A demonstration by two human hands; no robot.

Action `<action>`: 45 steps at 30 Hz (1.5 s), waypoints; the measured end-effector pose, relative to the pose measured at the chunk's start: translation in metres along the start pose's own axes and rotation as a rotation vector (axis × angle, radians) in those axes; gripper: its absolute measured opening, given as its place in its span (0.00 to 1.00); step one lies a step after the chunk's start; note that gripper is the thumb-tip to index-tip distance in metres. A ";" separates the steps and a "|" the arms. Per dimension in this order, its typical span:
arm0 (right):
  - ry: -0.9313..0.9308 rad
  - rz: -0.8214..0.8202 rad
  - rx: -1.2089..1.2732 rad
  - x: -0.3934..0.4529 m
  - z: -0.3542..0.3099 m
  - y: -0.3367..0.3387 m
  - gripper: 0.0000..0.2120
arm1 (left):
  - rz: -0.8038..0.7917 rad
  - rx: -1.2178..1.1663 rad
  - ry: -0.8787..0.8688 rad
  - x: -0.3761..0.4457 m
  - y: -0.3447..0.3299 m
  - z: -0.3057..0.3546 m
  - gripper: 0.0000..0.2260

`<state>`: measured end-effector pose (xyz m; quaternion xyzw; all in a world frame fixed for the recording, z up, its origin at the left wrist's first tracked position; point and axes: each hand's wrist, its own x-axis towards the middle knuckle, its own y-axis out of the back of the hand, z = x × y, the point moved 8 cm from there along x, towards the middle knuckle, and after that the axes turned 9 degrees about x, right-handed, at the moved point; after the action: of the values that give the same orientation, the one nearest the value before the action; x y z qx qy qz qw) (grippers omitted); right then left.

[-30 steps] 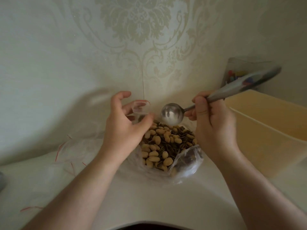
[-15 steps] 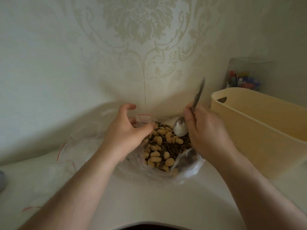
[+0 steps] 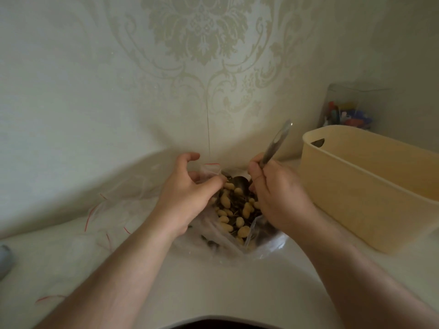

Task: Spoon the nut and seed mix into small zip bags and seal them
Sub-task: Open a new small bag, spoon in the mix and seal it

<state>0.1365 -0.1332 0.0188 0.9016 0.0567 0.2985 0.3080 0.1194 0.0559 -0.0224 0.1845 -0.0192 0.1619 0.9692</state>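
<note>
A large clear bag [image 3: 266, 243] lies open on the white table, full of nut and seed mix [image 3: 234, 210]: pale peanuts among dark seeds. My left hand [image 3: 187, 198] pinches a small zip bag [image 3: 210, 169] with a red strip, holding it over the far left edge of the mix. My right hand [image 3: 278, 195] grips a metal spoon [image 3: 276, 143] by its handle, which points up and to the right. The spoon's bowl is dipped down into the mix, partly hidden behind my fingers.
A beige plastic basket [image 3: 365, 186] stands close on the right. Behind it is a clear container [image 3: 349, 110] holding colourful small items. Several clear zip bags [image 3: 114, 210] with red strips lie in a loose pile at left. A patterned wall rises directly behind.
My right hand swung the spoon from level above the mix to steeply upright and pushed its bowl down into the nuts. My left hand lowered the small bag slightly.
</note>
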 end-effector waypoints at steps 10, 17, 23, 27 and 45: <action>-0.369 0.123 0.472 -0.001 0.044 -0.003 0.12 | -0.043 -0.098 -0.025 0.001 -0.004 0.000 0.27; -0.392 0.324 0.723 -0.001 0.043 0.023 0.12 | 0.010 -0.024 -0.088 0.003 0.011 0.006 0.24; -0.261 0.379 0.621 0.000 0.028 0.047 0.11 | 0.016 0.125 -0.113 0.000 0.001 0.001 0.29; -0.167 0.417 0.593 -0.001 0.015 0.060 0.10 | 0.035 0.180 -0.145 -0.002 -0.007 0.002 0.27; 0.322 0.304 0.054 -0.012 -0.041 0.045 0.14 | 0.137 0.284 -0.252 -0.002 -0.016 0.013 0.31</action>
<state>0.0997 -0.1514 0.0658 0.8484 -0.0235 0.4798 0.2222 0.1225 0.0363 -0.0165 0.3363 -0.1297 0.2044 0.9101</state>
